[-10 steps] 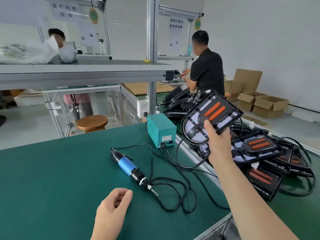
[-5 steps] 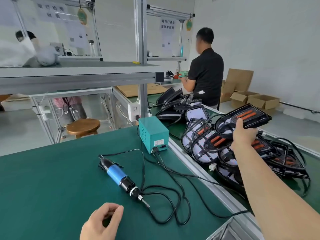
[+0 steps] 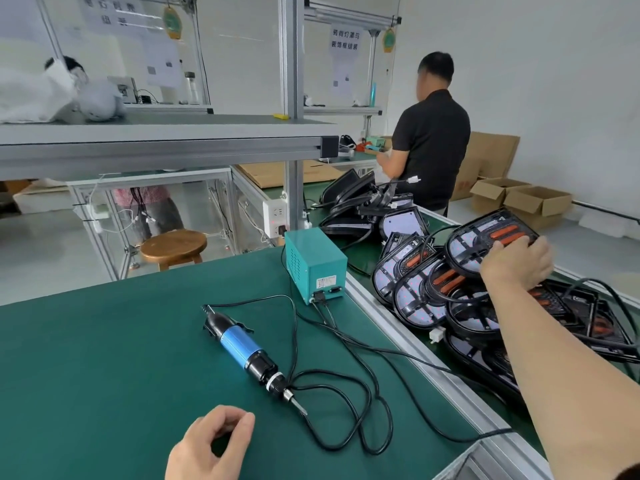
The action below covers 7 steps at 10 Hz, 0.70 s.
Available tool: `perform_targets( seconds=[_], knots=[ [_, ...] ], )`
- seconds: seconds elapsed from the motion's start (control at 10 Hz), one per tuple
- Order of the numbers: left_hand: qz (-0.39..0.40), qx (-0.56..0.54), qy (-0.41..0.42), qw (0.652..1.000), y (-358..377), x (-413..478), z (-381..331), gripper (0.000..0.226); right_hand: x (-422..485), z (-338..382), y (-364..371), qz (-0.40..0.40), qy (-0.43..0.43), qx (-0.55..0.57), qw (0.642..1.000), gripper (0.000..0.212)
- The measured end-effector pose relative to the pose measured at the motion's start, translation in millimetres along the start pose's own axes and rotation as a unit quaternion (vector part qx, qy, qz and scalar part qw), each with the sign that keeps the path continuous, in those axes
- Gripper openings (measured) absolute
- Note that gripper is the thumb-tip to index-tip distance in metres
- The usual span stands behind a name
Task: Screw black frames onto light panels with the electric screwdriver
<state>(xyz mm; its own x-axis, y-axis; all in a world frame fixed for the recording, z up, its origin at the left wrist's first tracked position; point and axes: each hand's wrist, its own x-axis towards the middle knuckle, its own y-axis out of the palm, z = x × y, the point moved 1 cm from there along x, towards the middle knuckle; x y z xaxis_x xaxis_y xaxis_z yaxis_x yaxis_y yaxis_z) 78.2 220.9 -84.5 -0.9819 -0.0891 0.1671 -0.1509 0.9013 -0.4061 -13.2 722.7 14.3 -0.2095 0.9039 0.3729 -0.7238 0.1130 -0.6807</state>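
Note:
My right hand (image 3: 516,261) reaches far right and grips a light panel with a black frame (image 3: 485,237), orange strips on its face, held tilted just above a pile of similar panels (image 3: 415,296). The electric screwdriver (image 3: 242,344), blue body and black ends, lies on the green mat (image 3: 104,358) with its bit pointing toward me. My left hand (image 3: 211,445) rests on the mat just below the bit, fingers loosely curled, thumb near the forefinger, nothing visible in it.
A teal power box (image 3: 315,265) stands at the mat's far right, its black cables (image 3: 346,410) looping beside the screwdriver. An aluminium rail (image 3: 415,355) divides mat from pile. A shelf (image 3: 166,140) hangs ahead. A person in black (image 3: 433,143) stands behind; wooden stool (image 3: 173,245) at left.
My right hand carried the framed panel from in front of me out to the right and lowered it onto the pile. My left hand stayed low on the mat.

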Motion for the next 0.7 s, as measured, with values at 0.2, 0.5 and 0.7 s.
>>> perform_targets(
  seconds=[0.2, 0.5, 0.7],
  knots=[
    [0.001, -0.007, 0.001, 1.000, -1.0, 0.3, 1.7, 0.025, 14.3, -2.0, -10.5, 0.026, 0.052, -0.039, 0.998, 0.059],
    [0.009, -0.016, 0.003, 1.000, -1.4, 1.4, 1.7, 0.021, -4.5, -7.5, -8.0, 0.052, 0.016, -0.043, 0.998, 0.075],
    [0.003, -0.035, -0.005, 0.999, -0.8, 3.8, 0.2, 0.027, -20.3, 0.9, -6.5, 0.024, -0.069, -0.061, 0.995, 0.077]
  ],
)
